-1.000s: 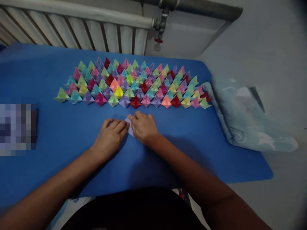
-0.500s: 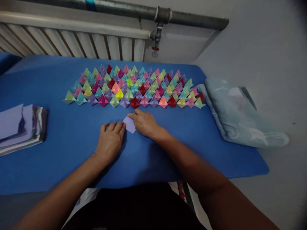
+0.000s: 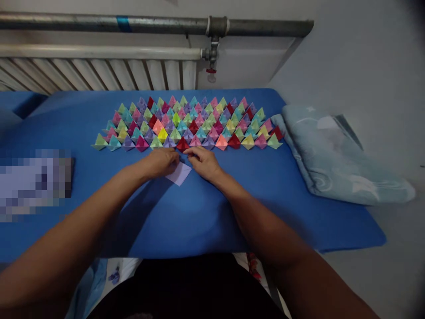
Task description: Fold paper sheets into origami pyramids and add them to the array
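Left hand (image 3: 162,160) has shifted forward, overlapping the folded lilac paper square (image 3: 179,175) lying bodyward on the blue surface (image 3: 186,221), right hand (image 3: 204,164) just beside its right corner, whether either grip is closed impossible to tell

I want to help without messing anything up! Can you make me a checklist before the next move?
1. Lilac paper on the blue surface: ok.
2. Left hand at the lilac paper: ok.
3. Right hand not touching the red paper shape: cannot tell.
4. Front row's yellow paper shape standing up: ok.
5. Folded cloth away from the lilac paper: ok.
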`<state>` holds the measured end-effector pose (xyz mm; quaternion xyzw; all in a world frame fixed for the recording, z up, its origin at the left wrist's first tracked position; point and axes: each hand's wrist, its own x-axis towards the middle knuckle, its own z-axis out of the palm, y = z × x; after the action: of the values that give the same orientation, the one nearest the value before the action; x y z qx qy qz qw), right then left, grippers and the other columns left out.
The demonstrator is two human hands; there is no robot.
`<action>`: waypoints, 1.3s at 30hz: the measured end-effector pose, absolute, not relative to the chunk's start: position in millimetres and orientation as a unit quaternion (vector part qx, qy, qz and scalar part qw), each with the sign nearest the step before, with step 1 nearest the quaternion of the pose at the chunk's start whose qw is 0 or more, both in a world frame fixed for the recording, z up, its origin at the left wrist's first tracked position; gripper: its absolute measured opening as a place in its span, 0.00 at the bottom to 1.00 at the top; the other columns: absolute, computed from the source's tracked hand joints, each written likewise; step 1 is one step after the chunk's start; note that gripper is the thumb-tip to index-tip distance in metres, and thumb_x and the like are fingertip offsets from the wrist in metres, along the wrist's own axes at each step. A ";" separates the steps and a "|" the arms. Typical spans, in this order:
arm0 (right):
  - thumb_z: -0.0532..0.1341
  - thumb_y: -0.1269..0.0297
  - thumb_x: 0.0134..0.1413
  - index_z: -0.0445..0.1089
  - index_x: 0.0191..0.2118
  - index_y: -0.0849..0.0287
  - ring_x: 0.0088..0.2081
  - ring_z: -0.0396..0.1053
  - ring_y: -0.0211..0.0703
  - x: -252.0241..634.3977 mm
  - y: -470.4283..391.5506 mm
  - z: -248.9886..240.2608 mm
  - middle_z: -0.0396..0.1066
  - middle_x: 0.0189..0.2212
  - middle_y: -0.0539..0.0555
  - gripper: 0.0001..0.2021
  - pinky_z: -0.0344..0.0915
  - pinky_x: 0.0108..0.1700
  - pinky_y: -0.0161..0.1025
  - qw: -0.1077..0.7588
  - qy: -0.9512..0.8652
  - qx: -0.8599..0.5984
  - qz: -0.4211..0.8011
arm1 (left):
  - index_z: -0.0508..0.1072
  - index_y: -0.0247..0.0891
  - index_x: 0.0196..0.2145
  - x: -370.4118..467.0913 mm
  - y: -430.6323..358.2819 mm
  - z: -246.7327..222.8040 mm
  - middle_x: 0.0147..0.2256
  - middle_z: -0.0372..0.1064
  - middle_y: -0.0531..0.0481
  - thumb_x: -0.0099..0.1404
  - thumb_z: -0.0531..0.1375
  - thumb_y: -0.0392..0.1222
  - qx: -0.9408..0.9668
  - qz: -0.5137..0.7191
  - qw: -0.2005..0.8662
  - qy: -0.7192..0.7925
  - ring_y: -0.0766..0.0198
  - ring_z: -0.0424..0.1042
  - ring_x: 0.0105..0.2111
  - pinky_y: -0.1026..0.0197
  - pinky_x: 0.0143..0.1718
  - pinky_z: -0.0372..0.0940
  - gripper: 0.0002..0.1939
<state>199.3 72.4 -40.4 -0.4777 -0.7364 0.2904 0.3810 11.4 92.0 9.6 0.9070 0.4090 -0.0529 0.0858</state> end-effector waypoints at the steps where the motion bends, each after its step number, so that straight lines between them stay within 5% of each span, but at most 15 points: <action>1: 0.54 0.73 0.57 0.76 0.44 0.59 0.41 0.70 0.40 200.5 72.9 -40.4 0.75 0.40 0.53 0.15 0.65 0.47 0.38 0.386 -0.732 -0.478 0.296 | 0.76 0.39 0.42 14.1 97.1 12.8 0.41 0.74 0.45 0.54 0.59 0.35 0.905 -0.058 0.103 0.408 0.54 0.73 0.41 0.58 0.44 0.64 0.16; 4: 0.55 0.73 0.56 0.76 0.43 0.59 0.41 0.70 0.40 202.8 73.6 -40.7 0.75 0.39 0.53 0.15 0.66 0.46 0.39 0.404 -0.710 -0.482 0.317 | 0.76 0.40 0.44 21.3 109.2 22.2 0.39 0.74 0.47 0.46 0.63 0.35 0.877 -0.082 0.152 0.449 0.52 0.72 0.41 0.59 0.41 0.63 0.24; 9: 0.56 0.70 0.53 0.76 0.41 0.58 0.38 0.69 0.39 203.3 72.7 -37.1 0.73 0.37 0.52 0.14 0.66 0.42 0.38 0.428 -0.651 -0.489 0.391 | 0.73 0.40 0.20 8.7 109.5 32.8 0.19 0.65 0.55 0.42 0.66 0.36 0.776 -0.093 0.290 0.552 0.59 0.67 0.25 0.62 0.28 0.57 0.05; 12: 0.58 0.67 0.52 0.76 0.39 0.58 0.33 0.68 0.37 202.0 70.6 -27.8 0.72 0.32 0.49 0.11 0.65 0.37 0.36 0.443 -0.575 -0.505 0.468 | 0.73 0.39 0.18 -10.1 91.2 31.6 0.18 0.66 0.56 0.40 0.70 0.36 0.626 0.075 0.492 0.600 0.66 0.63 0.20 0.66 0.22 0.56 0.08; 16: 0.61 0.54 0.52 0.74 0.36 0.59 0.30 0.67 0.36 192.8 58.7 -13.7 0.71 0.31 0.50 0.13 0.61 0.31 0.34 0.457 -0.451 -0.510 0.572 | 0.73 0.37 0.22 -20.8 56.4 22.2 0.23 0.72 0.51 0.41 0.73 0.41 0.468 0.268 0.589 0.602 0.65 0.71 0.23 0.64 0.26 0.69 0.13; 24: 0.67 0.53 0.43 0.73 0.33 0.59 0.31 0.66 0.35 156.4 22.8 -13.7 0.72 0.30 0.48 0.15 0.61 0.33 0.34 0.462 -0.430 -0.467 0.620 | 0.71 0.34 0.25 6.3 14.4 5.7 0.24 0.73 0.53 0.40 0.76 0.36 0.287 0.465 0.647 0.532 0.67 0.74 0.24 0.68 0.25 0.72 0.18; 33: 0.65 0.58 0.42 0.74 0.29 0.59 0.28 0.64 0.35 158.0 23.4 -21.2 0.70 0.25 0.46 0.10 0.59 0.32 0.34 0.448 -0.447 -0.498 0.593 | 0.79 0.35 0.33 -0.3 18.1 0.0 0.32 0.77 0.48 0.43 0.75 0.41 0.358 0.416 0.670 0.500 0.65 0.74 0.29 0.65 0.30 0.69 0.18; 39: 0.65 0.63 0.43 0.75 0.31 0.60 0.28 0.67 0.36 158.9 26.1 -19.7 0.73 0.26 0.47 0.07 0.62 0.33 0.34 0.433 -0.442 -0.520 0.589 | 0.76 0.37 0.21 -9.4 41.9 9.8 0.22 0.72 0.51 0.44 0.73 0.45 0.467 0.368 0.622 0.509 0.65 0.68 0.23 0.62 0.29 0.66 0.12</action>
<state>158.9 26.1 -19.7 -0.5200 -0.4419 0.5889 0.4331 -9.4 41.9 9.8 0.4670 0.5093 0.3679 0.6223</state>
